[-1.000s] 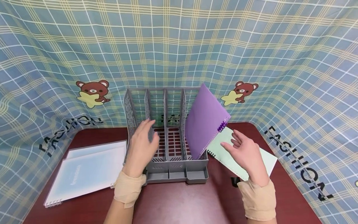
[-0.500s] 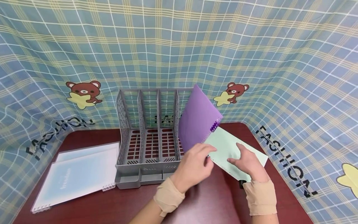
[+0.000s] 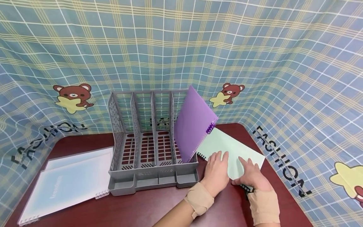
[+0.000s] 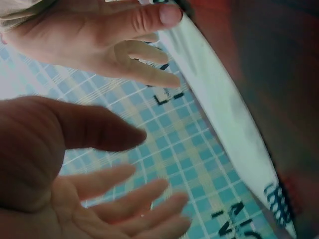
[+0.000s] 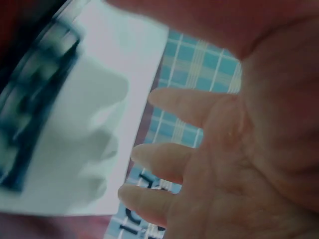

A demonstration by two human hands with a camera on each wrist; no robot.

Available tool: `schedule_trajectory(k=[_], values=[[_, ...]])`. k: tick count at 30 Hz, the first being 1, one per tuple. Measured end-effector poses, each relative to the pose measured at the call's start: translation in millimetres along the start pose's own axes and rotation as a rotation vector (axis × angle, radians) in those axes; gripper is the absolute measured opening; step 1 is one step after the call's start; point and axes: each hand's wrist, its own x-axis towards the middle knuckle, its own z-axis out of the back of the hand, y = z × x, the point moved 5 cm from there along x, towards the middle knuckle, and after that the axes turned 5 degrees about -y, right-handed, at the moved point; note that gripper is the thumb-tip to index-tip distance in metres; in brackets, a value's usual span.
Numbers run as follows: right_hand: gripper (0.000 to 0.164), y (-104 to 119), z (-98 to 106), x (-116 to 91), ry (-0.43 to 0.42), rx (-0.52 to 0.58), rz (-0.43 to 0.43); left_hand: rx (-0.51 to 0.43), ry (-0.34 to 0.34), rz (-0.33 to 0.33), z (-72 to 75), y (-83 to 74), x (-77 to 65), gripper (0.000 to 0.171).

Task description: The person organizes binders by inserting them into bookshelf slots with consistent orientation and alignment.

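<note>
A pale green spiral notebook point(image 3: 218, 142) lies on the table at the right, with dark coils along its near edge. My left hand point(image 3: 216, 171) reaches over that near edge, and its fingers point(image 4: 139, 204) are spread and hold nothing. To its right is my right hand point(image 3: 252, 176), thumb tip right at the notebook's coiled edge. In the right wrist view, the fingers point(image 5: 164, 159) are extended over the cover, casting shadows on it. A purple spiral notebook point(image 3: 194, 126) stands tilted in the rightmost slot of the grey file rack point(image 3: 153, 171), overlapping the green one in the head view.
Two pale blue notebooks point(image 3: 71, 179) with white coils lie overlapped on the table left of the rack. Small trays line the rack's front. A plaid curtain point(image 3: 158, 47) encloses the back and sides of the dark red table point(image 3: 167, 208).
My left hand has swung from over the rack to the right, to the green notebook's near edge. The right hand has come lower toward the coils. The head view has turned rightward.
</note>
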Motion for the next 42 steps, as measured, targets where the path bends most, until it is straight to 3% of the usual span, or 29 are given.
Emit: schedule_trajectory(k=[6,9,13,18,25,31,34,39,42], values=[[0.121,-13,-5,-5,0.045,0.033,-0.010,0.072,0.098,0.079,-27.3,-5.5,7.8,0.093],[0.115,-14,-2,-7,0.063,0.067,-0.013,0.058,0.141,0.122,-40.3,-1.7,8.3,0.088],[0.106,-14,-1,-10,0.080,0.090,-0.025,0.008,0.123,0.152,-50.1,4.4,7.7,0.074],[0.097,-14,-1,-10,0.071,0.066,-0.030,-0.002,0.091,0.130,-54.3,8.2,6.6,0.062],[0.079,-12,1,-11,0.055,0.029,-0.003,0.050,0.177,0.096,-55.7,6.2,5.3,0.036],[0.070,-9,6,-15,0.063,0.067,0.020,0.124,0.198,0.034,-55.9,4.9,7.5,0.010],[0.068,-6,5,-15,0.061,0.030,-0.017,0.158,0.231,0.016,-57.4,4.6,8.2,0.009],[0.068,-2,-3,-11,0.054,-0.074,-0.102,0.199,0.297,0.013,-60.5,3.5,8.1,0.023],[0.066,2,-5,-8,0.009,-0.101,-0.085,0.202,0.305,0.018,-61.1,1.9,9.4,0.031]])
